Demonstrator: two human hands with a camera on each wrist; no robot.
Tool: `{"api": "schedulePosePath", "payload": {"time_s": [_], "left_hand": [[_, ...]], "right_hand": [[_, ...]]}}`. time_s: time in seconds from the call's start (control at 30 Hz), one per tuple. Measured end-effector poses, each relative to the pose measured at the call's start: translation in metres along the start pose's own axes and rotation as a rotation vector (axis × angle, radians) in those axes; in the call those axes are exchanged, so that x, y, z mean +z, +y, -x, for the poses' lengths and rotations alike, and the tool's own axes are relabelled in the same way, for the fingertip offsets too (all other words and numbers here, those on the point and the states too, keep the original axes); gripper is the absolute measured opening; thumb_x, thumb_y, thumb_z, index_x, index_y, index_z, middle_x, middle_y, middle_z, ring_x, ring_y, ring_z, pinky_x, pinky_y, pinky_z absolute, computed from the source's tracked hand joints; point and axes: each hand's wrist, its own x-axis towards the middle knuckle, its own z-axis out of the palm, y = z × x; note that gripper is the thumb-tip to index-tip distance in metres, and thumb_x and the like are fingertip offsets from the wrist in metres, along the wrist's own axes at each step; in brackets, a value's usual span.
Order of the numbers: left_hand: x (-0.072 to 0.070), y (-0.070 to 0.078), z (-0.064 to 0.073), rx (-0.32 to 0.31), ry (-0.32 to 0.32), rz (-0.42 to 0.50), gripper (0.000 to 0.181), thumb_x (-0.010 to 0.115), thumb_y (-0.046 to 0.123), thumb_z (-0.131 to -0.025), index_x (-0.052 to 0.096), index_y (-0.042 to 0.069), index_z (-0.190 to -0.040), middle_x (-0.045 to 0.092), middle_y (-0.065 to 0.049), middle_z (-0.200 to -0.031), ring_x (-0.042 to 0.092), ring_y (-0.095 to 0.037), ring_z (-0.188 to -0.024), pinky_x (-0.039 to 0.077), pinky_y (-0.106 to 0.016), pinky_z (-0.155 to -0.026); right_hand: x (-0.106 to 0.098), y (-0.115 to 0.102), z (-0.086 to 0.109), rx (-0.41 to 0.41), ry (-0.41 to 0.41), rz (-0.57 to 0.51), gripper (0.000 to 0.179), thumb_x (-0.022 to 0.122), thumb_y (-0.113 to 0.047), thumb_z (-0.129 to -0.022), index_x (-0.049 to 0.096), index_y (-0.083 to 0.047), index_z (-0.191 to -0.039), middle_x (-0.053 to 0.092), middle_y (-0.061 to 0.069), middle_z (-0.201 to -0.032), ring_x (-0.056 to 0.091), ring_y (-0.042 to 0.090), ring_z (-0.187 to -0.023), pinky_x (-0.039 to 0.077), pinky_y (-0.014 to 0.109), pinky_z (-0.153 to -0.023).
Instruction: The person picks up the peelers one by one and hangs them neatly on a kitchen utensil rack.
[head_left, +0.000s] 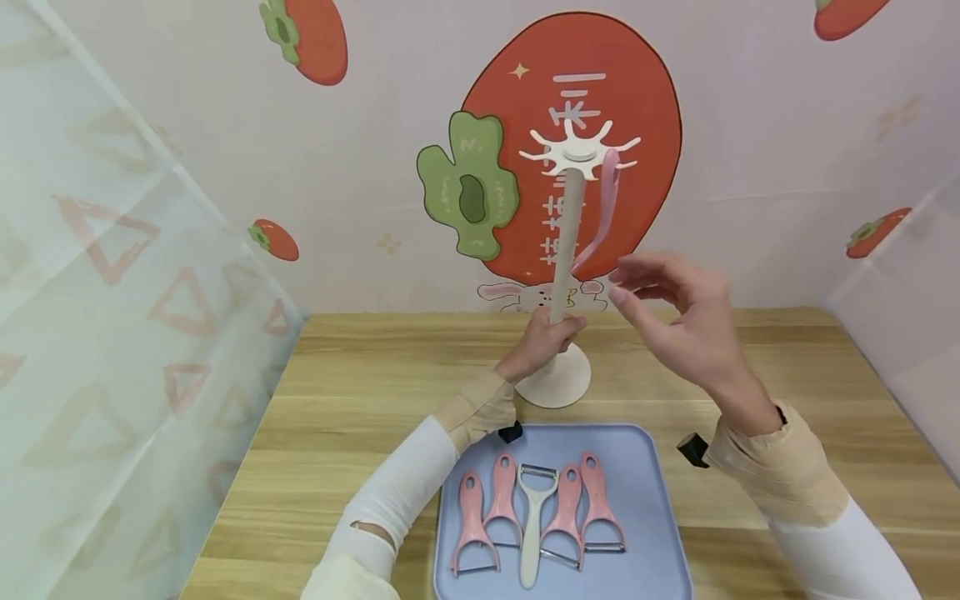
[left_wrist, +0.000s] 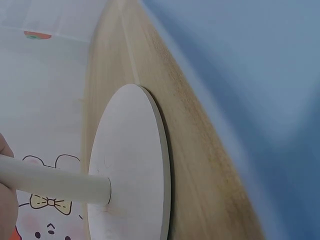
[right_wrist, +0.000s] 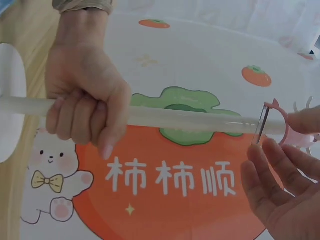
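Observation:
A white stand (head_left: 567, 242) with a round base and a ring of hooks at its top stands upright on the table. My left hand (head_left: 538, 346) grips its pole low down; the right wrist view shows the left hand's (right_wrist: 85, 95) fingers wrapped round it. From one hook a pink peeler (head_left: 609, 200) hangs, handle up and blade end down by the pole. Just right of the peeler's lower end is my right hand (head_left: 678, 321), thumb and fingers parted. In the right wrist view the right hand's (right_wrist: 285, 185) fingers look close to the peeler's blade (right_wrist: 261, 125); contact is unclear.
A blue tray (head_left: 652, 508) lies at the front of the wooden table (head_left: 360, 417). In it are several pink peelers (head_left: 472, 508) around one white peeler (head_left: 531, 533). A printed backdrop (head_left: 750, 167) rises behind the table.

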Motion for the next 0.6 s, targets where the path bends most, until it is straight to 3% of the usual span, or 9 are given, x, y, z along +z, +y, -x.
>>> {"api": "schedulePosePath", "payload": {"time_s": [0.17,0.33,0.6], "left_hand": [[-0.001,0.001,-0.002,0.024,0.013,0.003,0.022,0.056,0.007,-0.107,0.059,-0.008,-0.122,0.034,0.007,-0.056,0.028,-0.011,-0.050,0.022,-0.027,-0.051],[-0.003,0.002,-0.001,0.025,0.028,-0.009,0.022,0.056,0.007,-0.108,0.059,-0.010,-0.121,0.036,0.007,-0.057,0.030,-0.012,-0.049,0.023,-0.028,-0.050],[0.002,0.001,0.003,0.020,0.011,-0.021,0.020,0.056,0.008,-0.109,0.061,-0.006,-0.122,0.036,0.007,-0.057,0.030,-0.013,-0.049,0.024,-0.028,-0.050]], "right_hand": [[-0.001,0.004,0.015,-0.045,-0.121,0.084,0.040,0.083,0.010,-0.084,0.074,-0.004,-0.121,0.077,0.005,-0.105,0.072,0.007,-0.092,0.060,0.020,-0.084],[0.001,0.007,0.030,-0.069,-0.175,0.155,0.040,0.086,0.005,-0.084,0.075,-0.008,-0.121,0.077,0.000,-0.106,0.074,0.010,-0.091,0.061,0.024,-0.083],[-0.001,0.006,0.055,-0.018,-0.186,0.200,0.036,0.085,0.004,-0.084,0.075,-0.008,-0.117,0.077,-0.002,-0.106,0.074,0.010,-0.091,0.061,0.024,-0.082]]}}
